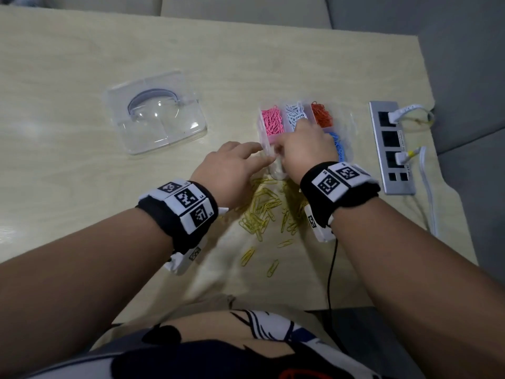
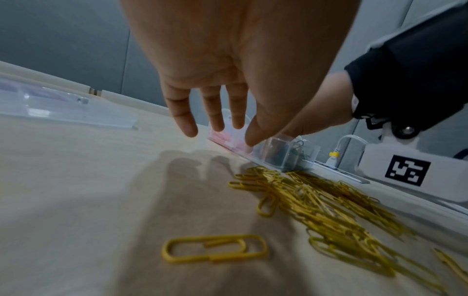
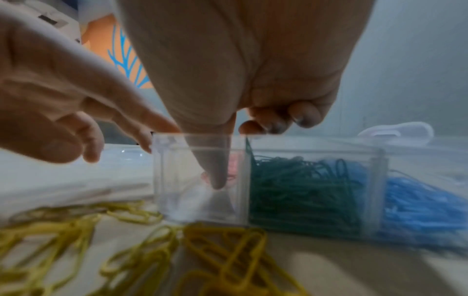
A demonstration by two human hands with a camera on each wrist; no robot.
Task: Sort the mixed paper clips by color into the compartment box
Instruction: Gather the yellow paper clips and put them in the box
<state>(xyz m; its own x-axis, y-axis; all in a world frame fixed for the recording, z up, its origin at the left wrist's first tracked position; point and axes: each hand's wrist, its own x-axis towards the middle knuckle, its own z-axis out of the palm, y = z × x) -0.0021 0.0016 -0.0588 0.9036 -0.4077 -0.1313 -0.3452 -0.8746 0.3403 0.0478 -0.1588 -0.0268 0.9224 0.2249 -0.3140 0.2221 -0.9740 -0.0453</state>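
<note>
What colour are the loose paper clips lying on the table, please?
Yellow: the loose paper clips show best in the left wrist view.

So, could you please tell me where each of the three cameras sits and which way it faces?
Head: worn high, looking down at the table, compartment box and clear lid; shows both forearms, left hand and right hand.
Left wrist: low, looking along the open left hand toward the box; the right wristband shows.
Right wrist: low, facing the box's empty compartment, with the thumb inside.
All three share the yellow paper clips.
</note>
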